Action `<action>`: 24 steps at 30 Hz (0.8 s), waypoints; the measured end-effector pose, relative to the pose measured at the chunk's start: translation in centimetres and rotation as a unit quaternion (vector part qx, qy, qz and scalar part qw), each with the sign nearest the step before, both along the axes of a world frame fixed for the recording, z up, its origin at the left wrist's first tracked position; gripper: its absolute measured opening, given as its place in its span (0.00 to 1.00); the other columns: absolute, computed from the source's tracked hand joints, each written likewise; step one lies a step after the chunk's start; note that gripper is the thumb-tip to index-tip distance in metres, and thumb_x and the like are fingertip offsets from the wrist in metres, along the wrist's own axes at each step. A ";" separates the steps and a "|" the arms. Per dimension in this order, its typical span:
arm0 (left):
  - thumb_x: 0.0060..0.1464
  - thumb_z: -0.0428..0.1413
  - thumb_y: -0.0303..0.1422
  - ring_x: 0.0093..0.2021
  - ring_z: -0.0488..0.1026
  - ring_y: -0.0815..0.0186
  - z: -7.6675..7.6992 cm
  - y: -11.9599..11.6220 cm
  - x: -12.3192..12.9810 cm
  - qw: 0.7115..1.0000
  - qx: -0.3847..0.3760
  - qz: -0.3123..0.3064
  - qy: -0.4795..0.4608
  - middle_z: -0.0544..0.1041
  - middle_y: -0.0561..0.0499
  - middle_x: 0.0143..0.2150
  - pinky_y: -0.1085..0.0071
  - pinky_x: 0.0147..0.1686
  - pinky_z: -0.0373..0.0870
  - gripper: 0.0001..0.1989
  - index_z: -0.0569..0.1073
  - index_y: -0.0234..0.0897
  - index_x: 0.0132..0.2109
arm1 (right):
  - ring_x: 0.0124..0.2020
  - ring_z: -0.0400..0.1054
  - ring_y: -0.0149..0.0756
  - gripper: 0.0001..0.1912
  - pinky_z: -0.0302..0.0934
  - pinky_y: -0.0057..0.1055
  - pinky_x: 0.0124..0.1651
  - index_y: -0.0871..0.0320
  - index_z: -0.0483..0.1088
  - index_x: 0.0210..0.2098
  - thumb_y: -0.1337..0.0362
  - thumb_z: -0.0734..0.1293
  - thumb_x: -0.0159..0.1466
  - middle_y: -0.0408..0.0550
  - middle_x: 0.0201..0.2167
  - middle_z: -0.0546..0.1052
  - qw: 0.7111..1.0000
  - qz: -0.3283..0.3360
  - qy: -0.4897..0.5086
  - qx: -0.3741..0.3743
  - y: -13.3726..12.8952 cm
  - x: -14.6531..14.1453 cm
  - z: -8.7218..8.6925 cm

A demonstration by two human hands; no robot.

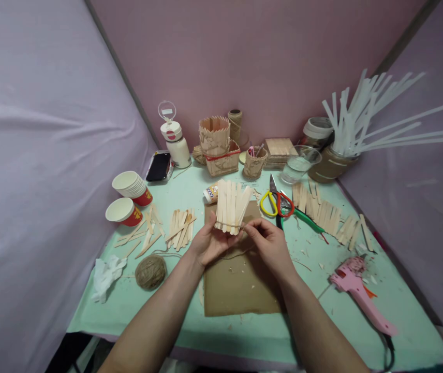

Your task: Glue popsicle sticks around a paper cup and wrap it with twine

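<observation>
Above a brown board (240, 290), my left hand (216, 243) is wrapped round the lower part of a bundle of upright wooden sticks (229, 204). A twine (227, 224) runs across the sticks near their lower ends. My right hand (264, 238) pinches the twine at the right side of the bundle. Some sticks on the right lean outward. A loose strand hangs below the hands over the board. The ball of twine (150, 272) lies left of my left forearm. Whatever is inside the bundle is hidden.
Loose sticks (181, 228) and paper cups (124, 211) are on the left. Scissors (278, 202), green-handled pliers (309, 221), more sticks (322, 210) and a pink glue gun (365, 295) lie right. Stick baskets (221, 163), a bottle (178, 150) and a plastic cup (297, 168) stand behind.
</observation>
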State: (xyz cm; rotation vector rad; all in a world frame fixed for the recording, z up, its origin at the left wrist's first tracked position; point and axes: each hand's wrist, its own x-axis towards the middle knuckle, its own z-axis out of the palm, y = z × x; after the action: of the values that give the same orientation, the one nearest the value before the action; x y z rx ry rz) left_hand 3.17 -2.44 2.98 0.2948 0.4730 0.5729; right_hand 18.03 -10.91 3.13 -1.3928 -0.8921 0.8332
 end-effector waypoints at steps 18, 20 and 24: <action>0.45 0.71 0.43 0.47 0.79 0.56 -0.5 -0.1 -0.5 1.000 0.004 -0.013 -0.023 0.82 0.39 0.47 0.63 0.51 0.75 0.34 0.73 0.29 0.54 | 0.27 0.61 0.32 0.14 0.56 0.29 0.32 0.56 0.73 0.28 0.52 0.71 0.59 0.41 0.25 0.72 1.000 -0.003 0.025 -0.010 0.0 0.2 0.1; 0.39 0.74 0.41 0.47 0.79 0.57 -0.6 -0.1 -0.6 1.000 0.016 -0.006 -0.025 0.82 0.40 0.47 0.64 0.50 0.75 0.36 0.74 0.30 0.53 | 0.26 0.60 0.32 0.15 0.56 0.29 0.31 0.56 0.73 0.29 0.51 0.72 0.59 0.41 0.25 0.72 0.999 -0.006 0.036 -0.014 0.0 0.2 0.1; 0.30 0.78 0.37 0.46 0.79 0.58 -0.2 -0.4 -0.6 1.000 0.024 0.001 -0.018 0.83 0.44 0.45 0.65 0.51 0.74 0.37 0.77 0.31 0.49 | 0.27 0.60 0.32 0.17 0.54 0.29 0.31 0.56 0.73 0.29 0.48 0.72 0.58 0.41 0.25 0.71 0.998 -0.009 0.058 -0.015 0.1 0.1 -0.1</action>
State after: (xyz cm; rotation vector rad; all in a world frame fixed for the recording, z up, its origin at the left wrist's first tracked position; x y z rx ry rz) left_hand 2.62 -2.84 2.75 0.3301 0.4244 0.5909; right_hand 18.15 -10.82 3.06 -1.3624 -0.7789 0.9081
